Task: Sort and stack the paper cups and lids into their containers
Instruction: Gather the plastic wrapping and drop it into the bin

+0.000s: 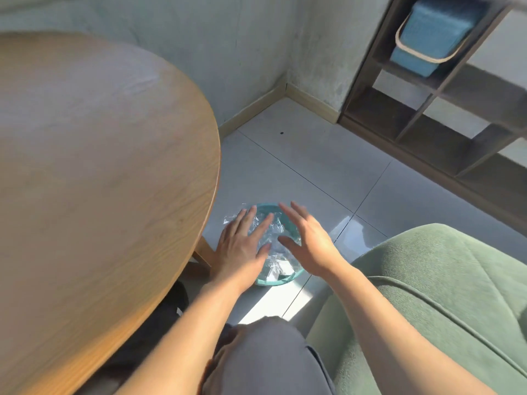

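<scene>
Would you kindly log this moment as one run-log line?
left hand: open, over bin | right hand: open, over bin | teal bin: on floor, clear liner | cups, lids: not visible

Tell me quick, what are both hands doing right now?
Left hand: open, fingers spread over the teal bin, holding nothing.
Right hand: open, holding nothing.

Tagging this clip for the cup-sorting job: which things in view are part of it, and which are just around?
In play:
left hand, open above the bin
right hand, open above the bin
teal bin on the floor, lined with clear plastic

Just around:
round wooden table
green chair
dark shelf unit
blue basket
</scene>
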Tool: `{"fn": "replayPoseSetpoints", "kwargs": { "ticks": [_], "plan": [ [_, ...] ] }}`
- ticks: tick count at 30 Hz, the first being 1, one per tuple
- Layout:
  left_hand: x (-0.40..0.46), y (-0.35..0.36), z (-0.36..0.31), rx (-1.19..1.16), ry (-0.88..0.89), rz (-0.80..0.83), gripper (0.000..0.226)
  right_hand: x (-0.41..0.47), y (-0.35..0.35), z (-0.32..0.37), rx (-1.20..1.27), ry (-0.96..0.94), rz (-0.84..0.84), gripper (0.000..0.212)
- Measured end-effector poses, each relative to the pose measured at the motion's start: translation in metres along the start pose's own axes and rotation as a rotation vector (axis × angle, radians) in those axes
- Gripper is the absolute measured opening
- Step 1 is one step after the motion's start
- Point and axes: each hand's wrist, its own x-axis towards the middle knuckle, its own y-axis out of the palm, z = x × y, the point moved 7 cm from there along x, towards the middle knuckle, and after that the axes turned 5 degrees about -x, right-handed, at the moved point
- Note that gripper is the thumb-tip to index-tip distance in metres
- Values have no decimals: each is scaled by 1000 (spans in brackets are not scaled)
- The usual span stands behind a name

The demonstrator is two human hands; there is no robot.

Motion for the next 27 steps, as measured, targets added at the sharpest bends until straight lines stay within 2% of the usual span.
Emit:
{"fn": "replayPoseSetpoints", "kwargs": {
  "ticks": [6,13,20,27],
  "plan": [
    [-27,-67,-72,-24,141,-117,68,-43,-82,55,-49,-84,-120,73],
    [-99,-175,-131,113,271,-340,77,-88,-151,147,-115,-302,-236,68],
    [-181,-285,-99,207,126,-530,72,-116,-152,262,-191,-517,-237,69],
    [-255,-360,-22,259,-96,-543,73,-124,-94,368,-146,-700,-149,68]
  ]
}}
